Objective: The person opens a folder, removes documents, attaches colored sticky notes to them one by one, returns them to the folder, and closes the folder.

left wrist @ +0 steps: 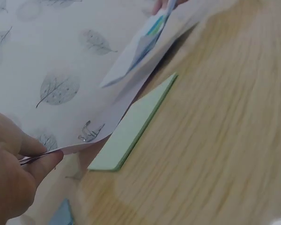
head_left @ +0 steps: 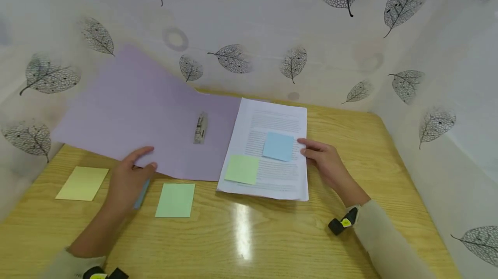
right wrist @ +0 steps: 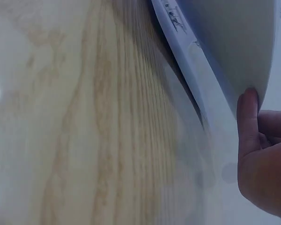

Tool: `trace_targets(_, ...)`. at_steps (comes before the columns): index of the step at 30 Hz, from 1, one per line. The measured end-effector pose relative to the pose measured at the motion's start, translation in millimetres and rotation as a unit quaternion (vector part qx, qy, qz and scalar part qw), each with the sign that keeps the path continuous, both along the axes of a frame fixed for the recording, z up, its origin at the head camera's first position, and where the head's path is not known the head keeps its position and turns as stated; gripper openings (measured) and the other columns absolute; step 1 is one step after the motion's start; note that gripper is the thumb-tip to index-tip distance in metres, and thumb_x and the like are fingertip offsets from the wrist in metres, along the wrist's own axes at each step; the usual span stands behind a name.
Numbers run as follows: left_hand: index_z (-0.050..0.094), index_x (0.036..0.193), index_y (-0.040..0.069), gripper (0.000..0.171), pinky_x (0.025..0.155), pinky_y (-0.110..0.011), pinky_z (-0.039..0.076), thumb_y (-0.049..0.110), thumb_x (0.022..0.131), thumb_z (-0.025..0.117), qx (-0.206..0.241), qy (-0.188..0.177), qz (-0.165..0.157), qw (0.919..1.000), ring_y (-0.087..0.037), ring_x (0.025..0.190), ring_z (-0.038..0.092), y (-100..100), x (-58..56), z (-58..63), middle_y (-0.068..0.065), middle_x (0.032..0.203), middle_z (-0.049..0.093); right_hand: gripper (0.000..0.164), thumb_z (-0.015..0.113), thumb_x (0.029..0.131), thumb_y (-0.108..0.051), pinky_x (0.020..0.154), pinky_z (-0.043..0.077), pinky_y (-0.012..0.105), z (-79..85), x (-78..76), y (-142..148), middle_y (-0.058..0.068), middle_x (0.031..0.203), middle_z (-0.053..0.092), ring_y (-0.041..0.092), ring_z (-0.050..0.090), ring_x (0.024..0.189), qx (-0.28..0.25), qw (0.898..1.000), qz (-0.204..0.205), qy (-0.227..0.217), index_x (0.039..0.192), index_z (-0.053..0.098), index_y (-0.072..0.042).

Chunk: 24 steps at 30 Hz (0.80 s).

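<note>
A purple folder (head_left: pixel 151 106) lies spread wide, a metal clip (head_left: pixel 200 128) on its inside. In the left wrist view, my left hand (head_left: pixel 126 182) pinches the edge of the folder's left cover between thumb and fingers, and that cover is raised off the table. Printed sheets (head_left: pixel 276 117) overlap the folder's right side; a blue sticky note (head_left: pixel 278 146) and a green sticky note (head_left: pixel 242 169) are on the top page. At the stack's right edge, my right hand (head_left: pixel 328 162) pinches the sheets, which tilt up in the right wrist view.
Near the left hand are a yellow sticky pad (head_left: pixel 82 183), a green sticky pad (head_left: pixel 175 200) and a blue sticky pad (head_left: pixel 142 194), partly hidden by the hand. All rest on the wooden table (head_left: pixel 272 244). A leaf-patterned white wall covering (head_left: pixel 256 20) stands behind the table.
</note>
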<state>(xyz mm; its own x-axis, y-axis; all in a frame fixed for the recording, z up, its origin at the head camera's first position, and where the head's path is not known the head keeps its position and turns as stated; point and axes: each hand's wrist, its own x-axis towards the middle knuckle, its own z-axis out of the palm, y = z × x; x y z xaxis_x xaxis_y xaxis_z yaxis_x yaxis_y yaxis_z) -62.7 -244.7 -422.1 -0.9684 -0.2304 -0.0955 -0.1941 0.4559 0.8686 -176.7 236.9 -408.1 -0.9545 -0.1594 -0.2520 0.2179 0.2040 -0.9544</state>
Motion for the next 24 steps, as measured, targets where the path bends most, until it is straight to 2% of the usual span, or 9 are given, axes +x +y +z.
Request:
trace_targets(5, 0.047, 0.15, 0.017, 0.052, 0.042, -0.029, 0.042, 0.023, 0.1, 0.063, 0.013, 0.001, -0.035, 0.9993, -0.008, 0.05, 0.042, 35.0, 2.8, -0.1, 0.002, 0.059, 0.046, 0.044, 0.06, 0.101, -0.012, 0.085, 0.054, 0.018, -2.3, -7.5, 0.9, 0.013, 0.152, 0.047, 0.008, 0.059, 0.109, 0.016, 1.0, -0.003, -0.022, 0.145, 0.054, -0.004)
trace_targets(11, 0.047, 0.15, 0.019, 0.053, 0.042, -0.028, 0.04, 0.018, 0.1, 0.063, 0.025, -0.003, -0.06, 0.9979, -0.008, 0.05, 0.039, 63.1, 8.3, -0.8, 0.0, 0.059, 0.043, 0.045, 0.059, 0.102, -0.012, 0.085, 0.053, 0.018, -4.7, -13.1, 6.8, 0.012, 0.153, 0.045, 0.007, 0.058, 0.108, 0.019, 0.999, -0.005, -0.041, 0.145, 0.053, -0.004)
trace_targets(17, 0.049, 0.148, 0.017, 0.051, 0.043, -0.026, 0.04, 0.013, 0.1, 0.063, 0.022, 0.014, -0.074, 0.9969, -0.008, 0.052, 0.039, 78.3, 13.4, 1.8, 0.001, 0.059, 0.041, 0.047, 0.062, 0.1, -0.011, 0.081, 0.054, 0.018, -6.4, -15.9, 13.1, 0.01, 0.147, 0.05, 0.004, 0.061, 0.102, 0.01, 0.999, -0.008, -0.049, 0.145, 0.053, -0.003)
trace_targets(24, 0.048, 0.149, 0.022, 0.051, 0.042, -0.027, 0.041, 0.014, 0.1, 0.062, 0.028, 0.005, -0.079, 0.9964, -0.008, 0.051, 0.039, 87.2, 18.4, 3.8, 0.0, 0.06, 0.042, 0.046, 0.062, 0.1, -0.012, 0.083, 0.054, 0.019, -7.9, -17.7, 15.2, 0.012, 0.148, 0.049, 0.005, 0.061, 0.102, 0.024, 0.999, 0.001, -0.048, 0.145, 0.054, -0.005)
